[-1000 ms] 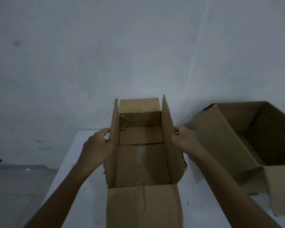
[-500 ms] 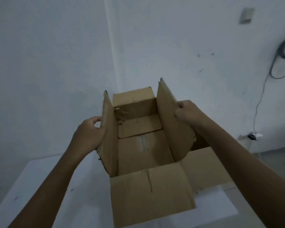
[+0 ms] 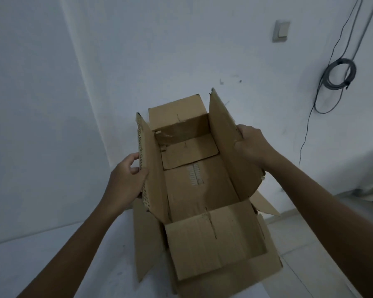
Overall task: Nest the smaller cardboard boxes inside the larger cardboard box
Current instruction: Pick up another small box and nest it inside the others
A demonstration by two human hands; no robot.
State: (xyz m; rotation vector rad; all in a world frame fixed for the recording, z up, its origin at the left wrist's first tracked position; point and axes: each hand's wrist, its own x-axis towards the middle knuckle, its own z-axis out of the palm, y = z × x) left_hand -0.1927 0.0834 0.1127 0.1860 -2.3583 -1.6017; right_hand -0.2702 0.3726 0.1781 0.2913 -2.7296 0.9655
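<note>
I hold a smaller open cardboard box (image 3: 200, 190) by its two upright side flaps. My left hand (image 3: 125, 181) grips the left flap and my right hand (image 3: 251, 145) grips the right flap. The box is empty inside, with a loose cardboard piece on its floor at the far end. It hangs over the larger cardboard box (image 3: 267, 269), whose flaps and walls show below it at the left, at the right and in front. How deep the smaller box sits in the larger one I cannot tell.
The larger box stands at the right end of a white table (image 3: 52, 254). A tiled floor (image 3: 310, 233) lies to the right. On the white wall are a switch (image 3: 280, 33) and a coiled cable (image 3: 336, 74).
Both hands carried the smaller box to the right, from the table's middle to above the larger box. The view swung right with it, and the grips stay the same.
</note>
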